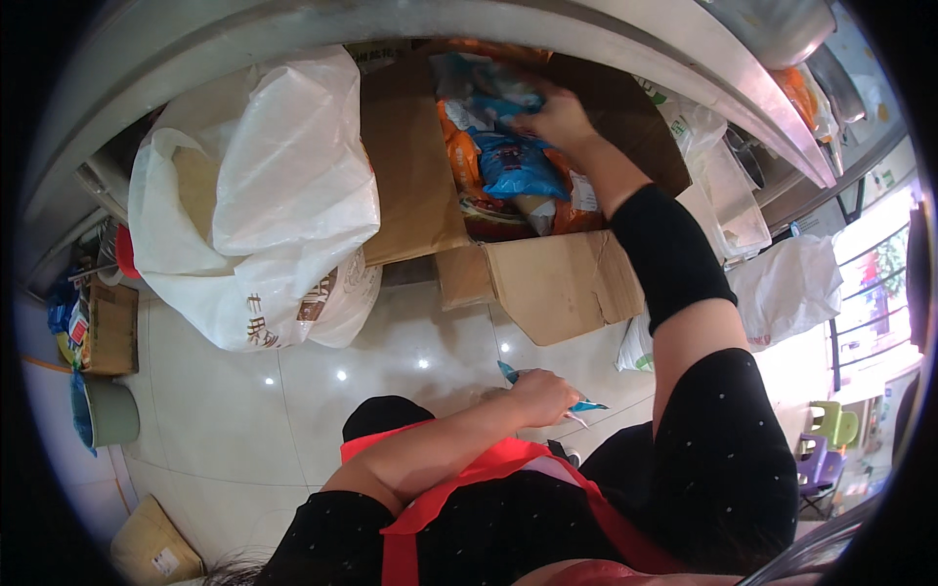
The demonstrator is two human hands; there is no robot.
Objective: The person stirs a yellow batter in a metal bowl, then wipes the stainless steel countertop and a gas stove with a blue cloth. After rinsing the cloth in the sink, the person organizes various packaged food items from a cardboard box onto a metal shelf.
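Note:
My right hand reaches into an open cardboard box under a metal counter, its fingers at a blurred blue-and-clear plastic packet; whether they grip it is unclear. Beneath it lie a blue plastic packet and several orange packets. Lower down, in front of my body, my left hand is closed around a blue plastic packet, whose ends stick out on both sides of the fist.
A large white woven sack stands left of the box. The metal counter edge curves above. Plastic tubs and a white bag are to the right. A green bin stands at far left, near a brown sack.

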